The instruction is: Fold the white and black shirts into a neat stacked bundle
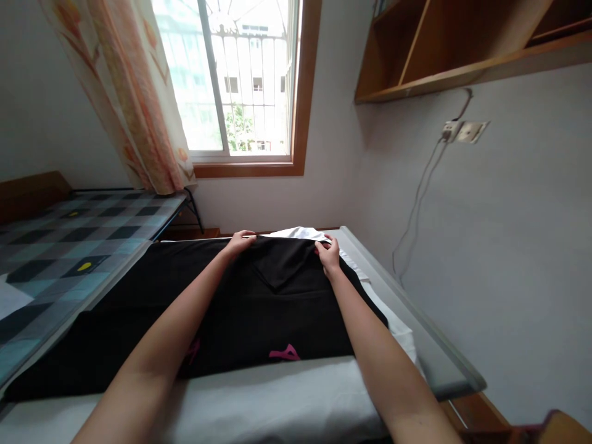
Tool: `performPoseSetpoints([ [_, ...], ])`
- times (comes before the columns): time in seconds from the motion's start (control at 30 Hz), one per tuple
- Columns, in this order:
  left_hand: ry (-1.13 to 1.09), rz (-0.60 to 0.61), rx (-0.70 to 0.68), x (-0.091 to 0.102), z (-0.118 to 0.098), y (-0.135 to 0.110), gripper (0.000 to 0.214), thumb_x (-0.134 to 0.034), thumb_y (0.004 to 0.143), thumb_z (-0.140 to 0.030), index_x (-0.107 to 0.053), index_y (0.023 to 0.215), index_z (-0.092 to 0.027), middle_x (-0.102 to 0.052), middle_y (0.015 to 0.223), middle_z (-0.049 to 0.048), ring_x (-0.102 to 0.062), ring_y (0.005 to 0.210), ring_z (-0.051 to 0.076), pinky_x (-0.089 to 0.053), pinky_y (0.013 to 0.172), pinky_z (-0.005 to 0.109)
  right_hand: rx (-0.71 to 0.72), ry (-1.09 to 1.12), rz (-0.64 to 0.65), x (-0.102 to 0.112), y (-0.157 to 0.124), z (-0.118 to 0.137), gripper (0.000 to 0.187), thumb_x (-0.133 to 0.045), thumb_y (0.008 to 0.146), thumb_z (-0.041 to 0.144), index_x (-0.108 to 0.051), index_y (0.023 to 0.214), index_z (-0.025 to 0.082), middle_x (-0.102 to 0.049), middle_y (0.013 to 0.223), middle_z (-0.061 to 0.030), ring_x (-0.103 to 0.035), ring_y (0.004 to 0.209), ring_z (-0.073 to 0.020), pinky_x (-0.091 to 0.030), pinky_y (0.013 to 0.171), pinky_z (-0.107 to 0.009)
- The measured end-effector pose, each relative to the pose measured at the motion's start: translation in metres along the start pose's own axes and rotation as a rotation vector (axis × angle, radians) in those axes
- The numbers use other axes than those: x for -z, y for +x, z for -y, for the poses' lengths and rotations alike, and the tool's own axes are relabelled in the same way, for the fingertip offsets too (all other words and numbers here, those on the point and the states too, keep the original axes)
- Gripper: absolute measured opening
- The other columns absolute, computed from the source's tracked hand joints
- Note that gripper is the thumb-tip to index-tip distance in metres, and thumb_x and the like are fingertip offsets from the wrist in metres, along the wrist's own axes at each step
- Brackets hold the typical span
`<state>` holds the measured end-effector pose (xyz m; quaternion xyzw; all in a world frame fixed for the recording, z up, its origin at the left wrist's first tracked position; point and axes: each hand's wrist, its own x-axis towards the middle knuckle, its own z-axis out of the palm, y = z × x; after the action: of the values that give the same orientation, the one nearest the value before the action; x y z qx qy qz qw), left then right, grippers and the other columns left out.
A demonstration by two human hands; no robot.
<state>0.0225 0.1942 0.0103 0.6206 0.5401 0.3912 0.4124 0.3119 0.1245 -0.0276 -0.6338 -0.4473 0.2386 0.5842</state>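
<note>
Looking across from nine o'clock: a checked bedspread [69, 246] covers the neighbouring bed, apart from the work. At centre a black garment [277, 296] with a pink print [284, 353] lies spread flat on a white mattress cover [277, 401]. The left hand [240, 242], at the garment's eleven o'clock, curls closed over its far edge. The right hand [329, 254], at one o'clock, pinches the same edge beside a white cloth [300, 233]. The step appears to be squaring the far hem; a next move calls for level, matched grips so that no wrinkle forms.
</note>
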Motion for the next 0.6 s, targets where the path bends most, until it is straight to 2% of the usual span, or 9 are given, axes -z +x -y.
performPoseSetpoints([
  [0.07,-0.027,0.003,-0.008,-0.009,-0.001,0.007,0.044,-0.073,0.066,-0.040,-0.067,0.102,-0.013,-0.071,0.092,0.0092,-0.066,0.082,0.019,-0.050,0.072,0.028,-0.114,0.124,-0.026,0.000,0.002,-0.002,0.050,-0.052,0.084,0.037,-0.038,0.131,0.025,-0.060,0.094,-0.0032,-0.064,0.075,-0.0166,-0.058,0.068,-0.031],
  [0.13,-0.038,-0.008,-0.004,-0.015,0.000,0.012,0.043,-0.072,0.067,-0.038,-0.067,0.101,-0.013,-0.071,0.093,0.0096,-0.066,0.085,0.019,-0.050,0.076,0.029,-0.170,0.147,-0.015,0.001,0.003,-0.003,0.051,-0.055,0.083,0.040,-0.040,0.131,0.026,-0.060,0.090,-0.0024,-0.064,0.065,-0.0153,-0.057,0.059,-0.029],
  [0.23,-0.042,-0.020,0.013,-0.020,0.004,0.014,0.043,-0.072,0.067,-0.034,-0.067,0.103,-0.011,-0.071,0.088,0.0097,-0.066,0.084,0.021,-0.051,0.078,0.031,-0.109,0.021,0.113,0.002,0.003,-0.002,0.055,-0.063,0.077,0.039,-0.047,0.128,0.024,-0.063,0.084,-0.0019,-0.062,0.062,-0.0153,-0.056,0.057,-0.029],
  [0.33,-0.069,0.016,0.032,-0.019,0.009,0.010,0.049,-0.071,0.066,-0.030,-0.065,0.111,-0.011,-0.071,0.081,0.0082,-0.067,0.077,0.021,-0.052,0.074,0.033,-0.005,-0.048,0.198,0.003,0.002,-0.003,0.043,-0.064,0.073,0.032,-0.061,0.114,0.021,-0.066,0.082,-0.0027,-0.063,0.069,-0.0166,-0.056,0.064,-0.030],
  [0.43,-0.117,0.073,0.038,-0.014,0.012,0.005,0.053,-0.072,0.063,-0.028,-0.066,0.113,-0.013,-0.073,0.089,0.0091,-0.068,0.080,0.021,-0.054,0.075,0.033,-0.004,-0.002,0.150,0.002,0.003,-0.005,0.034,-0.060,0.070,0.026,-0.068,0.102,0.017,-0.066,0.082,-0.0041,-0.062,0.070,-0.0168,-0.056,0.063,-0.031],
  [0.53,-0.152,0.135,0.047,-0.006,0.012,0.004,0.050,-0.074,0.058,-0.026,-0.070,0.107,-0.015,-0.073,0.100,0.0107,-0.068,0.085,0.022,-0.055,0.076,0.033,-0.024,0.029,0.095,0.003,0.006,-0.007,0.033,-0.056,0.067,0.023,-0.071,0.097,0.016,-0.067,0.082,-0.0046,-0.060,0.065,-0.0157,-0.055,0.060,-0.030],
  [0.6,-0.158,0.170,0.061,-0.001,0.011,0.005,0.047,-0.075,0.054,-0.023,-0.072,0.101,-0.015,-0.074,0.098,0.0108,-0.068,0.083,0.022,-0.055,0.075,0.033,-0.034,0.034,0.083,0.004,0.009,-0.008,0.035,-0.055,0.067,0.023,-0.071,0.097,0.015,-0.069,0.083,-0.0051,-0.060,0.064,-0.0159,-0.054,0.060,-0.030],
])
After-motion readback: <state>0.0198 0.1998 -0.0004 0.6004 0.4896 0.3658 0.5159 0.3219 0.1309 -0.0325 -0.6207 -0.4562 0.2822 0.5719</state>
